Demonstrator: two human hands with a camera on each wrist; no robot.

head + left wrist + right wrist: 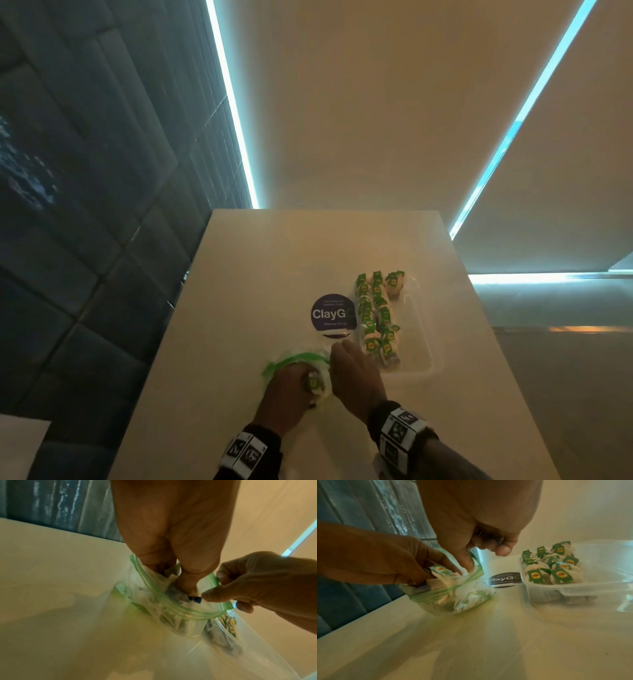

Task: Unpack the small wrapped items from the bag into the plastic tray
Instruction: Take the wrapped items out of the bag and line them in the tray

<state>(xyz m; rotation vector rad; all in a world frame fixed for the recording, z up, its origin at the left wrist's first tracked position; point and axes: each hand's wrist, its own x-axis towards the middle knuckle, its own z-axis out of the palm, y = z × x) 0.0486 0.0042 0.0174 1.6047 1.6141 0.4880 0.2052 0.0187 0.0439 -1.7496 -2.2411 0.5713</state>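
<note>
Two hands meet at the bag (453, 595). The left hand (385, 561) is reaching into its mouth from 9 o'clock, fingers curled round a packet (439, 570) whose green tag shows just at the fingertips; the thumb lies along the green zip edge. The right hand (471, 520) comes down from 12 o'clock: its thumb (465, 559) and a finger pinch the far side of the zip edge and hold the mouth open, while the other fingers curl loosely in the air above the sticker (503, 580). In the left wrist view the right hand's pinch (217, 588) on the zip strip is plain, and more packets show dimly through the clear plastic below.

Seen from the head, the bag (298, 363) lies on the table (239, 308) at 6 o'clock of the round dark sticker, with both wrists coming in from the near edge. At 3 o'clock of the bag stands the tray (421, 359), clear-walled, with rows of packets (373, 315) filling its left half.
</note>
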